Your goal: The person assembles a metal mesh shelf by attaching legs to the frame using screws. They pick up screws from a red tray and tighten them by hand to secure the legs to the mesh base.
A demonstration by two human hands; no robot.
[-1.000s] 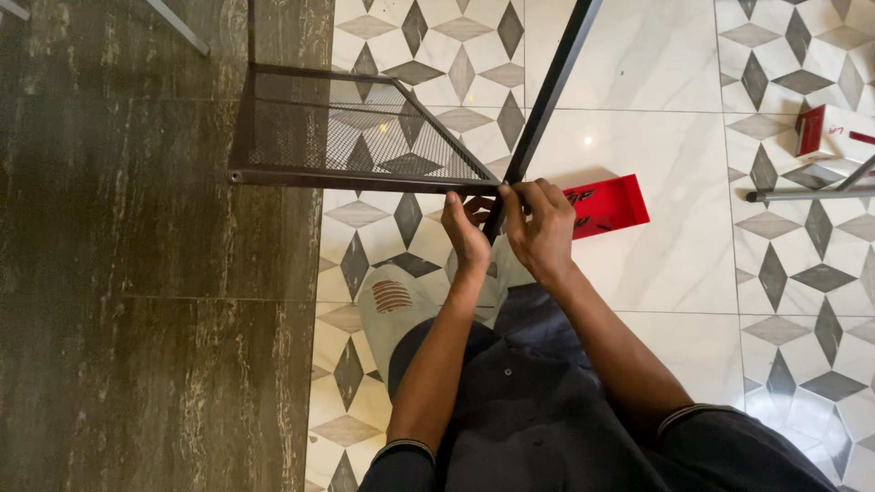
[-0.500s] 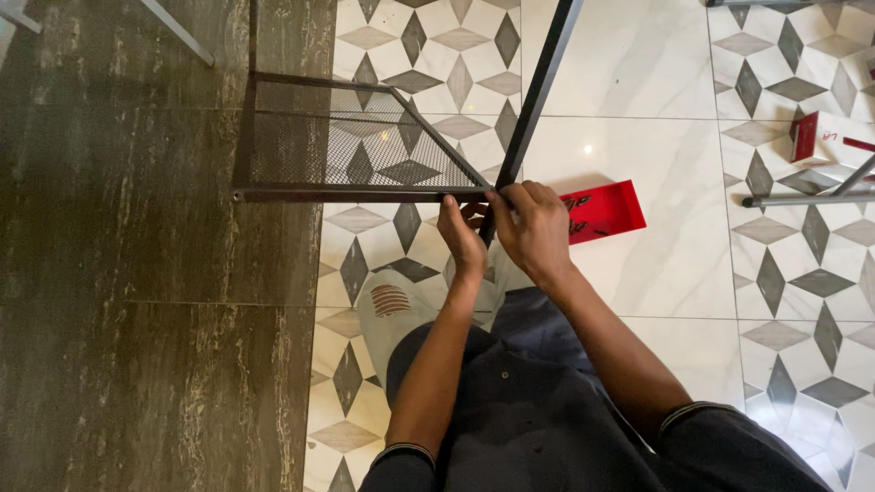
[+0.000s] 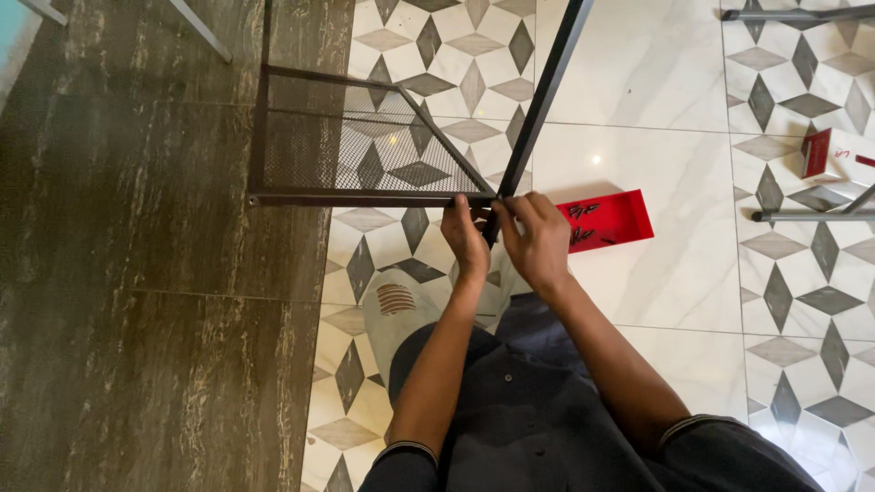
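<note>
Left hand (image 3: 468, 239) and right hand (image 3: 536, 239), forearms extended forward, both pinch the mesh shelf (image 3: 365, 146) corner at the black metal post (image 3: 540, 100).

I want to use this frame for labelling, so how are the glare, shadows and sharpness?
Head view: small glare spots on the glossy white tile; soft shadow beside the red tray; both hands and the mesh shelf look sharp; no obvious blur.
</note>
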